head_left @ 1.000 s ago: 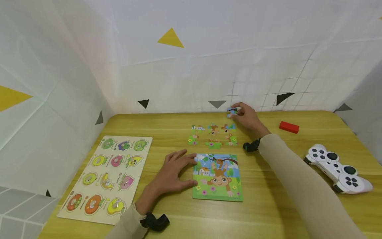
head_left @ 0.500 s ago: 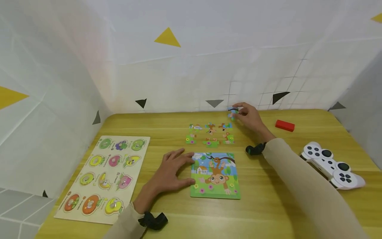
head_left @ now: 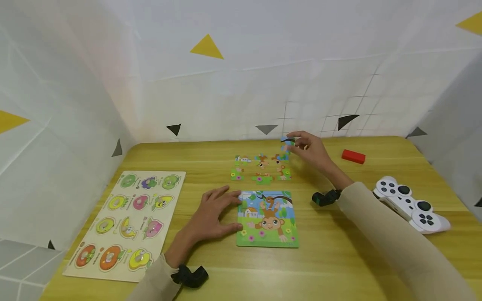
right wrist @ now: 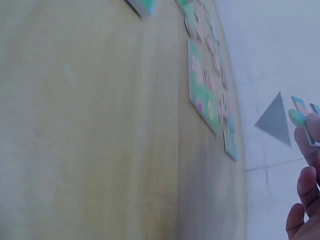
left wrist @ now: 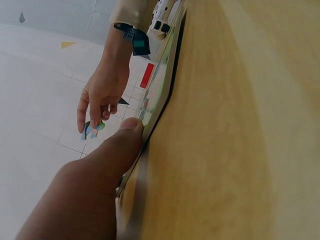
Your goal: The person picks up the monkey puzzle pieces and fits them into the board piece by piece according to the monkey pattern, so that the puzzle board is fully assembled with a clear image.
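Over the back of the table my right hand (head_left: pixel 306 148) pinches a blue jigsaw piece (head_left: pixel 287 144) between thumb and forefinger. The right wrist view shows that piece (right wrist: pixel 300 111) at the fingertips, raised off the tabletop, a green knob on its side. Several loose jigsaw pieces (head_left: pixel 261 163) with monkey, house and flower parts lie in two rows below it. My left hand (head_left: pixel 212 215) rests at the left edge of the square monkey puzzle board (head_left: pixel 268 219), fingers spread, with thumb and forefinger touching the edge. In the left wrist view the thumb (left wrist: pixel 117 150) lies against the board's rim.
A wooden fruit peg puzzle (head_left: pixel 126 225) lies to the left. On the right are a red block (head_left: pixel 353 156) and a white game controller (head_left: pixel 411 205). A white patterned cloth (head_left: pixel 226 96) hangs behind the table's back edge.
The head view has shifted slightly, so everything slides left. My right hand, still pinching the piece, has tilted a little and dropped slightly nearer the loose pieces. The left hand stays at the board.
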Motion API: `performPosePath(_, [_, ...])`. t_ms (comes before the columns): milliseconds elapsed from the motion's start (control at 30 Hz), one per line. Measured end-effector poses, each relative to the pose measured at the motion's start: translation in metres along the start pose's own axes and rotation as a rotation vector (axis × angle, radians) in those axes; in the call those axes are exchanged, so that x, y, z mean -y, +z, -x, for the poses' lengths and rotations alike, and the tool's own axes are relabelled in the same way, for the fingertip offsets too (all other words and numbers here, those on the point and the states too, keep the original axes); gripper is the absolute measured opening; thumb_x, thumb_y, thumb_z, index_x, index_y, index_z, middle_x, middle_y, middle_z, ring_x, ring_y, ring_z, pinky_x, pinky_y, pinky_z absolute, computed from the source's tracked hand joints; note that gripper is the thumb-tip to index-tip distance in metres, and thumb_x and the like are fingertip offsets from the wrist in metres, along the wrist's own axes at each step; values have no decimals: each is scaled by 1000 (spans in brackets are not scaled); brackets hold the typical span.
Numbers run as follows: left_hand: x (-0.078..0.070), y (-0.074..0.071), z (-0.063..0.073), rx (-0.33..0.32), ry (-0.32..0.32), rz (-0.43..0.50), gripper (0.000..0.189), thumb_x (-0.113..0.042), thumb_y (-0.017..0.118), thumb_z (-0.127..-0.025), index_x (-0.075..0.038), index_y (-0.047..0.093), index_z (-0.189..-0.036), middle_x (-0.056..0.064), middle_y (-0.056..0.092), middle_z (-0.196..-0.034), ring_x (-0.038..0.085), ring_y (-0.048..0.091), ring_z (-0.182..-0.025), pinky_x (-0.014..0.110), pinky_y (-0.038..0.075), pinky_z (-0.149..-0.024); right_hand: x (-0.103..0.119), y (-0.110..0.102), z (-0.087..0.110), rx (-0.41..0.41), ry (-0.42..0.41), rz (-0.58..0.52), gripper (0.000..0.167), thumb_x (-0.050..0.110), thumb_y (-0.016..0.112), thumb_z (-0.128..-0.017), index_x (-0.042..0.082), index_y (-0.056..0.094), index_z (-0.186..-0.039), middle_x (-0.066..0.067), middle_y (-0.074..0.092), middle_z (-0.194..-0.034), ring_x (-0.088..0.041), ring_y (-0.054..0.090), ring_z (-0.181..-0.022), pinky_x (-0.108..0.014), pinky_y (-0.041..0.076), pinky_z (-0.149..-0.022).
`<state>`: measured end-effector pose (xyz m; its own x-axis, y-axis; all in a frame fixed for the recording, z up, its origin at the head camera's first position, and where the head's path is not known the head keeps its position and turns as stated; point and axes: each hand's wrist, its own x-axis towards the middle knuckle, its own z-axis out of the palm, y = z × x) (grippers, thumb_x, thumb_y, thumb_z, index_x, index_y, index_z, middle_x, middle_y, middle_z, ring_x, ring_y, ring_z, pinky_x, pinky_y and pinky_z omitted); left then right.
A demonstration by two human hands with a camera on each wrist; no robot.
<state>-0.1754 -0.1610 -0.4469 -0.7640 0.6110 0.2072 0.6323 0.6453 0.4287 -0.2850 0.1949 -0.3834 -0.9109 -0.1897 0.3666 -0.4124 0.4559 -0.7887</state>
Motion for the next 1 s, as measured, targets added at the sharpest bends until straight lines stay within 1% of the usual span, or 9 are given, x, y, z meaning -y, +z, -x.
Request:
performPosePath(67, [0,0,0,-1,1,1,62,-65,70,-86,-30,60,-136,-10,46,-159,28,29,-155,59,21,-119,10,-1,6,16,-2,-2,33,6,68,-97,-3,65,-128,-23,63,-85,-22,46,-67,-27,34,-57])
performPosePath(233, [1,0,0,-2,3,2,62,-65,70,-86,-30,60,-136,-10,47,-158,29,29,-155,59,20,-119,18,0,16,39,14,-26,34,6,69,-96,-3,65,-128,-18,65,-82,-20,47,-65,-27,34,-55])
performPosePath(300, [1,1,0,0,3,1,62,-65,70,-86,-30,60,-136,-10,46,-159,29,29,-155,59,20,-119,15,3,19,40,21,-37,34,6,70,-96,-2,66,-128,-17,65,-82,-21,47,-66,-27,35,-55])
performPosePath(467, [2,2,1,0,6,-9,62,-67,68,-86,-32,59,-137,-11,45,-159,28,29,-155,59,20,-119,2,10,30,37,44,-68,33,13,73,-95,8,68,-127,-14,68,-87,-20,50,-73,-27,40,-65])
performPosePath(633, [2,2,1,-5,3,-6,61,-66,69,-86,-32,59,-137,-11,45,-159,28,29,-155,59,20,-119,-1,11,43,57,27,-116,33,18,74,-95,15,68,-127,-11,69,-92,-20,52,-80,-28,43,-72])
performPosePath(733, [2,1,1,2,-4,-4,62,-66,69,-86,-32,59,-137,-12,45,-160,27,28,-155,58,20,-119,2,12,51,67,59,-139,33,22,75,-94,18,69,-126,-9,69,-92,-21,53,-80,-28,43,-70])
performPosePath(867, [2,1,1,4,-4,-8,62,-65,69,-86,-31,59,-137,-12,44,-160,27,28,-155,58,20,-119,6,14,62,104,102,-152,32,23,76,-93,18,68,-124,-8,68,-90,-20,57,-81,-28,44,-68])
performPosePath(933, [2,1,0,4,0,-9,62,-65,69,-86,-31,59,-137,-11,44,-160,27,28,-155,58,21,-119,7,15,68,129,105,-153,32,21,76,-93,17,68,-124,-9,69,-88,-19,58,-80,-28,43,-68])
performPosePath(1000, [2,1,0,-1,4,-11,62,-65,70,-86,-31,59,-137,-10,45,-159,28,29,-155,58,21,-118,8,16,73,157,101,-161,31,19,76,-93,17,69,-123,-9,68,-84,-17,56,-75,-28,42,-65])
